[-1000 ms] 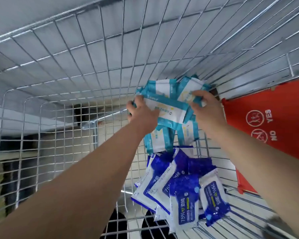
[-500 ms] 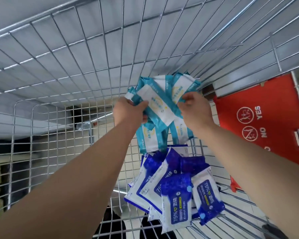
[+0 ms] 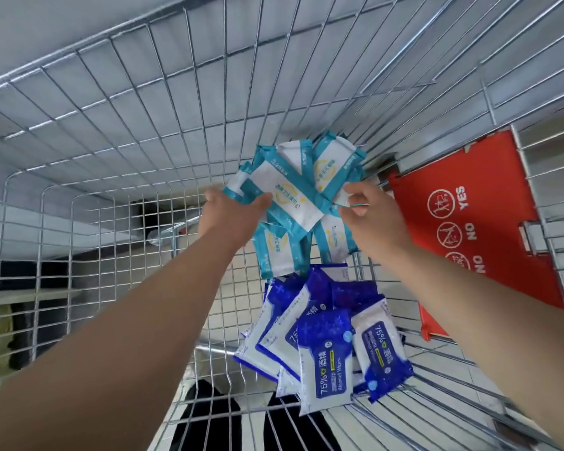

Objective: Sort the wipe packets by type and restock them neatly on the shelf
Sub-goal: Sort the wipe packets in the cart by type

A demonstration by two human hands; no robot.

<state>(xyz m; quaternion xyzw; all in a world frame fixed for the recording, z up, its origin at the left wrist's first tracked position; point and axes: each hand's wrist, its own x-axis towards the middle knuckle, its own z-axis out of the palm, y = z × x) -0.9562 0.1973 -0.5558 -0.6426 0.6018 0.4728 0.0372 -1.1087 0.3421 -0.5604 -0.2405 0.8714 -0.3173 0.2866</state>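
Inside a wire shopping cart (image 3: 111, 131), a bunch of teal-and-white wipe packets (image 3: 290, 196) is held up between both hands. My left hand (image 3: 228, 219) grips the bunch at its left edge. My right hand (image 3: 368, 216) pinches the right edge of the top packet with curled fingers. More teal packets (image 3: 274, 255) hang below the hands. A pile of dark blue "75%" alcohol wipe packets (image 3: 326, 346) lies lower in the cart, nearer to me.
The cart's wire walls enclose the hands on all sides. A red child-seat flap (image 3: 489, 229) with YES/NO pictograms stands at the right. Dark shoes (image 3: 209, 415) and tiled floor show through the wire bottom.
Both hands have shifted slightly left and down with the teal packets. The top packet has turned more diagonal, and my right hand now pinches its right end.
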